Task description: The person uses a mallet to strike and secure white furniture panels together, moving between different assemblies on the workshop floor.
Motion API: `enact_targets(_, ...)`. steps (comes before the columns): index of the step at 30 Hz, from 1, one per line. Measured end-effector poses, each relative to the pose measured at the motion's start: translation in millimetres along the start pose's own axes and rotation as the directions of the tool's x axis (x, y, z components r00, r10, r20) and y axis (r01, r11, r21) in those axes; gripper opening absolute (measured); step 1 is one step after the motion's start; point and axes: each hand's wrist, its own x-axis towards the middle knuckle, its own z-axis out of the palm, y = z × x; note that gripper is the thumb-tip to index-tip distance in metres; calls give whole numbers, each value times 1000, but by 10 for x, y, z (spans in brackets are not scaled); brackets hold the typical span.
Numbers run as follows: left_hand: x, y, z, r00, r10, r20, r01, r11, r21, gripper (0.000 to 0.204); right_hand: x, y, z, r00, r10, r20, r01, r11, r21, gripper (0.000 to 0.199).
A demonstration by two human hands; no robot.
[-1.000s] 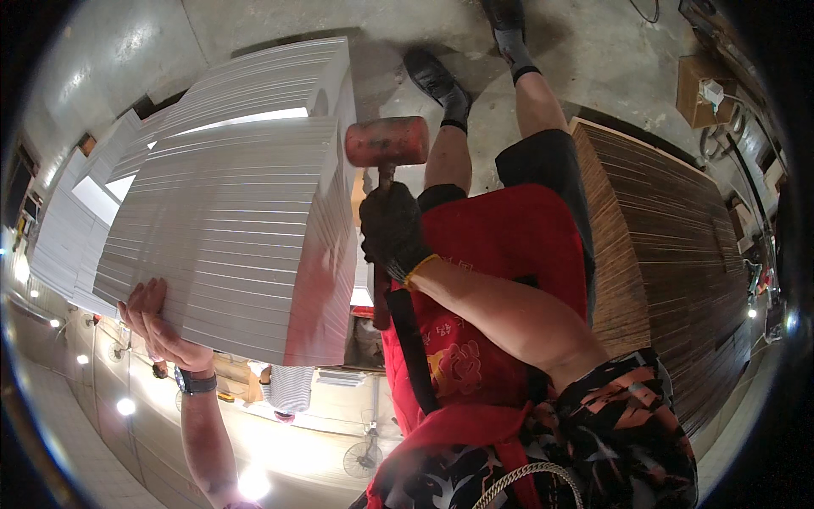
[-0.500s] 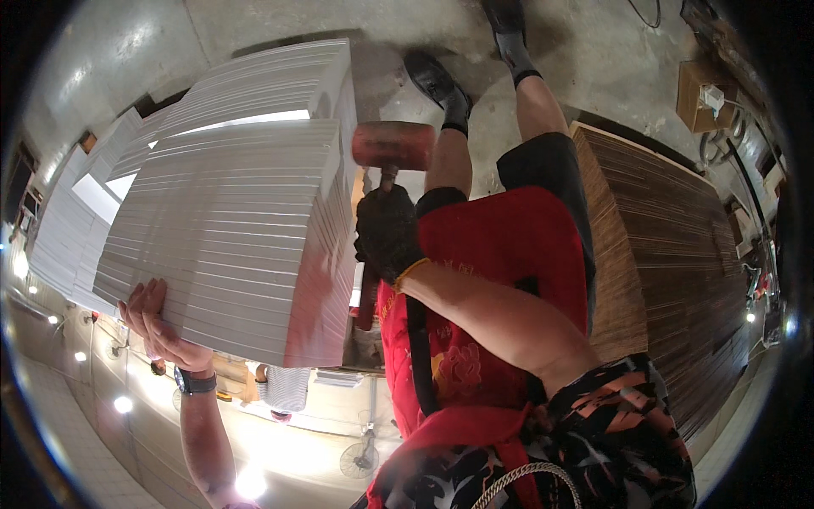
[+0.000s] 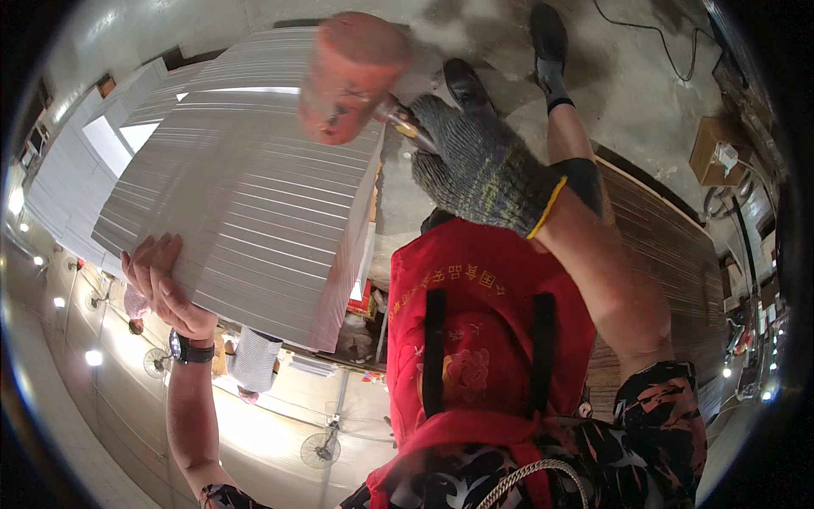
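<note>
My bare left hand (image 3: 165,284), with a watch on its wrist, lies against the side of a stack of white boards (image 3: 246,220), fingers stretched out. A grey knitted glove with a yellow cuff covers my right hand (image 3: 483,165). Its fingers are wrapped round the handle of a mallet (image 3: 352,76) with a thick red head, blurred a little by motion. The mallet head is raised in front of the stack's far right corner. Whether it touches the boards I cannot tell.
More white boards (image 3: 64,199) are stacked at the left. A pile of dark brown wood-grain boards (image 3: 670,254) stands at my right. Beyond it are a cardboard box (image 3: 710,153) and a cable (image 3: 670,55) on the concrete floor. Other people (image 3: 253,360) are in the background.
My right hand has swung the mallet up and away from my apron, over toward the white stack. My left hand remains on the boards.
</note>
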Motion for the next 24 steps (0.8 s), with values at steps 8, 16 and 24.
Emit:
enact_targets(8,-14,-28,-16,999,-36,14,36,999,-16,55,220,-285,-164,931,22,364,61,975,-214,37)
enact_targets(16,-40,-104,-23,998,8,55,-8,1000,16,55,264,-307,-261,850,93,518,50,965,-257,32)
enact_targets(24,-29,-86,-24,999,-16,47,15,1000,17,55,247,-334,-278,939,-3,344,63,984,-164,30)
